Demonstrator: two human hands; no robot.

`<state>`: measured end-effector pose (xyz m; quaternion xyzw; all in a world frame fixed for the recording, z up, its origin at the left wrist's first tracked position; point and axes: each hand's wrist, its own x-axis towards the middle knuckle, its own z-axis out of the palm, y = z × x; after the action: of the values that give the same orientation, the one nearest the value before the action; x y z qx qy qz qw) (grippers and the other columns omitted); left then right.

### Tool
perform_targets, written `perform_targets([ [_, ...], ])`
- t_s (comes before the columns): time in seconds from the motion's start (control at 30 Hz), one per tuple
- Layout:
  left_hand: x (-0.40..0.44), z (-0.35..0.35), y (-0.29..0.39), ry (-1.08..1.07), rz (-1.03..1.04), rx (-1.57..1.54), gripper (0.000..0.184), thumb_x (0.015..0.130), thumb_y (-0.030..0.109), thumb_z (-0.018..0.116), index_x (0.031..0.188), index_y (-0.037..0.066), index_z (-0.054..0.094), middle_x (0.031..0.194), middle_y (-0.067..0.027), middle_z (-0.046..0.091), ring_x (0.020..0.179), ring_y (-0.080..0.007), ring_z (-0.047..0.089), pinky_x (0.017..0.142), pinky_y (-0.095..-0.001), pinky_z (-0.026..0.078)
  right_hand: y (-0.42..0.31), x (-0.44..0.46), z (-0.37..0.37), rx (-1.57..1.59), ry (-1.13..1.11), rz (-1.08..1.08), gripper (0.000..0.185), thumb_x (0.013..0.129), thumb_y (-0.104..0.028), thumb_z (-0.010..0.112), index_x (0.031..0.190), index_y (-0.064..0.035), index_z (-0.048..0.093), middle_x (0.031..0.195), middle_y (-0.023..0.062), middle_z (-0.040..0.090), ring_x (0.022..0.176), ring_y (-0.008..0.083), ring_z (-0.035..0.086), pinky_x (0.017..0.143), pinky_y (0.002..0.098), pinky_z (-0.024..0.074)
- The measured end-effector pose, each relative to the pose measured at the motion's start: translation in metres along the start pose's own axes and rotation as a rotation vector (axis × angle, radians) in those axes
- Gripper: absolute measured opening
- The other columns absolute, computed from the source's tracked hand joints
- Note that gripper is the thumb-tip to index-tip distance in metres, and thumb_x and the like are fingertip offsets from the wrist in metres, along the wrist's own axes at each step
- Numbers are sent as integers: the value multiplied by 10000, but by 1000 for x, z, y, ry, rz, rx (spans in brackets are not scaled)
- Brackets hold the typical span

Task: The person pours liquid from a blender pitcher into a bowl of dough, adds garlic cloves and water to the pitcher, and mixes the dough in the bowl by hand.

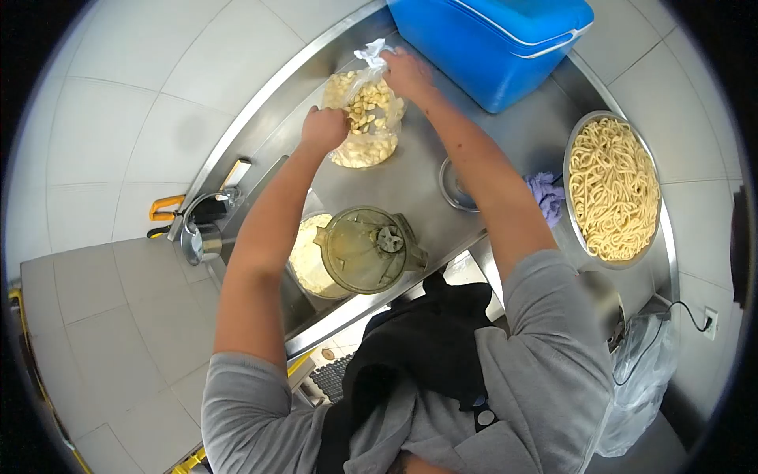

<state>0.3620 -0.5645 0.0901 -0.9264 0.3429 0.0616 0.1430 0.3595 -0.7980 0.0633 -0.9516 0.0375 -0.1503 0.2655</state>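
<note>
A clear plastic bag (365, 150) full of pale yellow pieces, which look like peeled garlic cloves, lies on the steel counter (430, 186). My left hand (324, 129) is closed at the bag's left side, its fingertips partly hidden. At the bag's upper end, my right hand (407, 73) grips the plastic beside its bunched white neck (373, 54). Nearer to my body, a blender jar (359, 257) with its blade visible inside stands over the edge of a container of a pale, crumbly or mashed food (308, 257).
A blue cooler (493, 55) stands at the back right. To the right are a large oval tray of thick noodles (614, 189), a purple cloth (543, 197) and a round metal dish (454, 186) partly behind my right forearm. Utensils and a metal pot (204, 241) sit at the left.
</note>
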Motion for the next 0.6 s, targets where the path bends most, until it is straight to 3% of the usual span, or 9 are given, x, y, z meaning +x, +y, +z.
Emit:
perform_targets([
  [0.03,1,0,-1,53,-44,0,222,937,234,522,945,116,710,830,-114,738,776,-293,700,846,-466,458,-3,1,-8,11,31,27,384,912,-134,543,1276,-227,623,1203,136,592,1081,343,634,856,501,541],
  [0.07,3,-3,-3,59,-45,2,222,937,234,522,945,116,710,830,-114,738,776,-293,700,846,-466,458,-4,0,-17,10,36,24,384,912,-134,543,1276,-227,623,1203,136,592,1081,343,634,856,501,541],
  [0.1,4,-3,-8,29,-96,45,210,938,241,546,1071,142,676,878,-110,735,828,-280,700,853,-468,465,-1,-1,-21,-38,8,19,357,908,-138,541,1246,-218,622,1219,141,588,1100,352,630,871,488,541],
  [0.17,1,-3,-15,1,-147,88,278,940,248,570,1197,169,642,927,-106,731,880,-267,699,859,-471,473,4,-3,-30,-87,-17,15,330,904,-143,539,1217,-209,621,1234,146,585,1118,360,626,886,475,542],
  [0.23,-13,-8,-17,115,-131,321,428,965,161,517,1384,250,527,1045,-87,698,999,-251,675,887,-458,455,9,-2,-36,-228,12,-59,351,918,-109,502,1239,-212,600,1225,153,574,1076,380,639,865,478,550],
  [0.33,-32,-23,-27,13,-163,310,557,983,112,455,1489,341,416,1113,-90,656,1058,-256,651,908,-445,436,18,-1,-45,-180,15,-24,340,938,-125,474,1243,-209,597,1200,176,577,1054,392,650,860,482,552],
  [0.43,-47,-5,-46,19,-142,330,604,984,115,443,1512,399,371,1132,-111,648,1049,-256,658,904,-445,432,17,-3,-35,-164,-61,-12,349,935,-119,474,1242,-227,600,1283,150,570,1117,376,632,871,504,540],
  [0.53,-63,-3,-55,-64,-204,258,555,992,135,445,1486,388,423,1163,-99,642,1062,-244,660,984,-451,380,26,-12,-36,-129,-122,45,346,944,-119,449,1240,-219,597,1295,154,575,1111,388,634,890,509,531],
  [0.6,-69,0,-51,-41,-201,218,566,981,101,445,1482,363,434,1157,-115,645,1059,-258,664,966,-456,409,25,-14,-34,-136,-169,84,350,942,-114,443,1245,-207,593,1294,163,575,1126,386,629,904,510,522],
])
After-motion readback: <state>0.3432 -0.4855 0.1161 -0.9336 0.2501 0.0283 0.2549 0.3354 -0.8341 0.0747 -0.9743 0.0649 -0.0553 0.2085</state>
